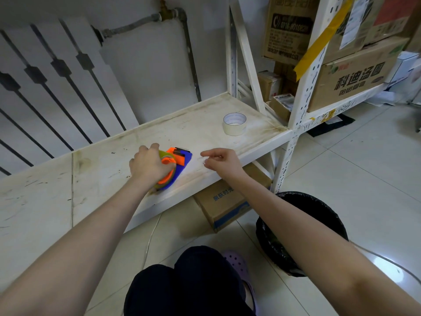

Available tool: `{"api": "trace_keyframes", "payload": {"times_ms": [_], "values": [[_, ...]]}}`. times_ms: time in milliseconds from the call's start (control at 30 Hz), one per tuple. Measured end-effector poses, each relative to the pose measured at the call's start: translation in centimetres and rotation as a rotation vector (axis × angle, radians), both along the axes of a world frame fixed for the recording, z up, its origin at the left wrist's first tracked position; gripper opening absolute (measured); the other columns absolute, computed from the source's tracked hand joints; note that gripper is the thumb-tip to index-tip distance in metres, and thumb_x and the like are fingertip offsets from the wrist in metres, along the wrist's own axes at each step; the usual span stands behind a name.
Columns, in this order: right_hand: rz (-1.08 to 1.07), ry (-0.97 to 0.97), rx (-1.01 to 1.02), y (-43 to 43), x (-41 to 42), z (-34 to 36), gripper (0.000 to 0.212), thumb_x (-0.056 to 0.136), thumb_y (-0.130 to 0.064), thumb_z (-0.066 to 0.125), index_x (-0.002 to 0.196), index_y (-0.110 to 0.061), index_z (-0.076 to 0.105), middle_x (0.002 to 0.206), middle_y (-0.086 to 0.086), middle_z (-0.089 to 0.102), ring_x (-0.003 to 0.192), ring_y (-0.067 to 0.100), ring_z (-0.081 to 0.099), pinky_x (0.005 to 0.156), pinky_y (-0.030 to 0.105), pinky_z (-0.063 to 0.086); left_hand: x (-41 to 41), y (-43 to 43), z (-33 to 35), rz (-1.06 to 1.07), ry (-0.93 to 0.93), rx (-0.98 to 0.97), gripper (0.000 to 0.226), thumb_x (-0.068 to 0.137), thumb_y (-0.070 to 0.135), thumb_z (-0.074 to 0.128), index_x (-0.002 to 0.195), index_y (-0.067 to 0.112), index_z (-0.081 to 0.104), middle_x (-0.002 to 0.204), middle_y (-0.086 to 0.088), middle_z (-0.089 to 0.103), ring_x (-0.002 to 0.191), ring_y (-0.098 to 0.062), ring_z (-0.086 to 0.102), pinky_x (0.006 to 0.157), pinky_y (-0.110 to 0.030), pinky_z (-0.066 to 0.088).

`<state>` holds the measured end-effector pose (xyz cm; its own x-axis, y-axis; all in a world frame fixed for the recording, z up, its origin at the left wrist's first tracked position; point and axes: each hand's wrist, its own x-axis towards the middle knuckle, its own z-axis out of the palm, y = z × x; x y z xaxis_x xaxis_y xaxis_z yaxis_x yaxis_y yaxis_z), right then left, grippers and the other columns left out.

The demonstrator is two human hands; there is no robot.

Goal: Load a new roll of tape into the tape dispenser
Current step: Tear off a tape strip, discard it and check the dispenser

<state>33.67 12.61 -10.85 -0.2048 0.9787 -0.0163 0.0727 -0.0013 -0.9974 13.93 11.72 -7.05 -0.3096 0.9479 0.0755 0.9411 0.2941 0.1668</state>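
1. Arms: left forearm (102,224) and right forearm (296,229) are both bare right to the frame edge.
2. Hands: left hand (148,166) and right hand (224,161) are bare too.
3. Legs: dark navy trousers (189,283), close to black. Plain matte fabric with soft folds at the knees.
4. Footwear: one lilac foam clog (237,262) with a rounded toe and round vent holes across the top. It is partly hidden by the trousers.

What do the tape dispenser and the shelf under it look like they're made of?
The tape dispenser: probably moulded plastic, given its smooth, saturated blue and orange parts. The shelf: apparently white-painted metal, matte, scuffed and stained; coated board is possible.
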Motion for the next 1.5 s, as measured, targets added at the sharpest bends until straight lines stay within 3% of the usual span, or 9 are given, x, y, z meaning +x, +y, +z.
{"api": "trace_keyframes", "payload": {"times_ms": [100,233,400,667,833,1000,1200,1333,1500], "values": [[-0.048,0.05,-0.001,-0.1,-0.4,-0.1,0.02,0.086,-0.01,0.061,0.104,-0.012,0.069,0.101,0.004,0.068,0.092,0.014,0.067,0.085,0.026,0.054,0.4,-0.4,0.1,-0.005,0.058,0.04,0.068,0.075,0.044,0.064,0.134,0.016,0.044,0.128,-0.018,0.047,0.121,-0.038,0.043,0.1,-0.046,0.036],[-0.063,0.147,-0.032,-0.4,-0.5,0.2,0.024,0.085,-0.014,0.067,0.108,-0.012,0.066,0.089,0.002,0.067,0.074,0.015,0.071,0.063,0.021,0.053,2.5,-1.4,0.4,-0.242,-0.117,0.436,0.044,0.077,0.021,0.063,0.12,0.011,0.058,0.121,-0.013,0.051,0.118,-0.029,0.045,0.1,-0.034,0.038],[-0.034,0.222,-0.073,-0.7,-0.5,0.5,0.016,0.079,-0.016,0.074,0.087,-0.015,0.06,0.075,0.001,0.069,0.068,0.011,0.069,0.06,0.019,0.052,4.6,-1.3,0.3,-0.292,-0.709,0.17,0.003,0.08,0.025,0.07,0.08,0.023,0.068,0.082,-0.007,0.072,0.076,-0.023,0.068,0.078,-0.042,0.057],[0.067,0.192,-0.104,-0.8,0.8,0.4,0.008,0.079,-0.019,0.075,0.08,-0.016,0.067,0.073,-0.002,0.069,0.069,0.009,0.067,0.061,0.019,0.052,5.5,-1.8,0.4,-0.128,-1.008,0.124,0.011,0.084,0.008,0.064,0.086,-0.001,0.069,0.068,-0.011,0.064,0.062,-0.017,0.059,0.064,-0.025,0.052],[-0.017,0.064,-0.008,-1.2,0.8,-0.2,0.01,0.081,-0.025,0.072,0.083,-0.016,0.068,0.083,-0.006,0.067,0.078,0.006,0.062,0.065,0.021,0.055,6.3,-1.7,0.4,-0.084,-1.025,0.075,0.018,0.083,0.004,0.06,0.065,0.003,0.063,0.056,-0.007,0.055,0.054,-0.014,0.05,0.054,-0.021,0.044],[-0.055,0.153,0.041,-1.4,1.7,-0.7,0.01,0.087,-0.017,0.064,0.093,-0.011,0.067,0.086,0.003,0.067,0.081,0.015,0.064,0.069,0.027,0.057,6.8,-1.4,0.1,-0.027,-1.026,0.099,0.02,0.083,0.005,0.061,0.062,0.005,0.061,0.056,-0.006,0.055,0.056,-0.015,0.052,0.057,-0.024,0.045],[-0.102,-0.252,0.396,-1.8,2.1,-0.6,0.01,0.084,-0.015,0.067,0.091,-0.011,0.071,0.084,-0.001,0.07,0.073,0.006,0.062,0.067,0.01,0.05,7.2,-1.8,0.2,-0.06,-1.028,0.029,0.009,0.085,0.003,0.061,0.086,-0.003,0.067,0.065,-0.004,0.06,0.055,-0.012,0.053,0.048,-0.013,0.046],[-0.093,-0.285,0.329,-1.7,2.3,-0.5,0.007,0.082,-0.012,0.064,0.084,-0.01,0.071,0.075,-0.002,0.067,0.066,0.004,0.058,0.06,0.007,0.046,7.5,-1.8,0.1,-0.125,-0.993,0.0,0.008,0.086,0.001,0.061,0.079,0.002,0.065,0.067,-0.005,0.059,0.053,-0.009,0.055,0.052,-0.016,0.047],[-0.148,-0.141,0.004,-1.0,4.4,-2.0,0.006,0.08,-0.014,0.067,0.076,-0.011,0.07,0.066,-0.001,0.065,0.062,0.011,0.059,0.059,0.022,0.049,7.8,-2.0,-0.4,-0.082,-0.871,0.021,0.007,0.084,0.008,0.066,0.078,0.006,0.069,0.068,-0.006,0.064,0.063,-0.016,0.06,0.07,-0.032,0.053]]}}
